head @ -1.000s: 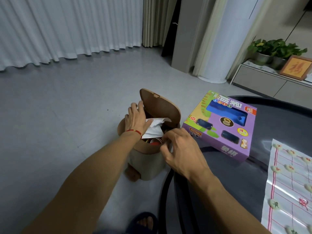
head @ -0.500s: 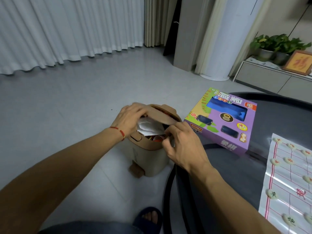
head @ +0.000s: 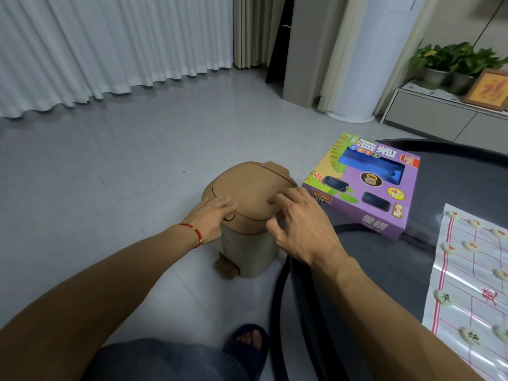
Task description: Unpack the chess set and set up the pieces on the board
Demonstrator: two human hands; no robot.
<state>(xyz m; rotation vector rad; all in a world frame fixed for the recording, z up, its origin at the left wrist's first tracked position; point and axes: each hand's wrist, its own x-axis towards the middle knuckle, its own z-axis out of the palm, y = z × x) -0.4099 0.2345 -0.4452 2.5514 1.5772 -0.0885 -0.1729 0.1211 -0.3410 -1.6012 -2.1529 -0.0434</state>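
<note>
While resting flat on the bin's (head: 248, 215) closed lid (head: 247, 188), left hand (head: 211, 220) relaxed, right hand (head: 298, 225) loosely spread, both hands grasping nothing.

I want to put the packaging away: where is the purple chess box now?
In the head view, the purple chess box lies on the dark round table's left edge, right of the brown bin and beyond the right hand.

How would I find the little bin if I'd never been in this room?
Look at the dark round table on the right, then at the grey floor by its left edge. The bin stands there beside the purple game box: small, beige, with a closed brown domed lid.
</note>
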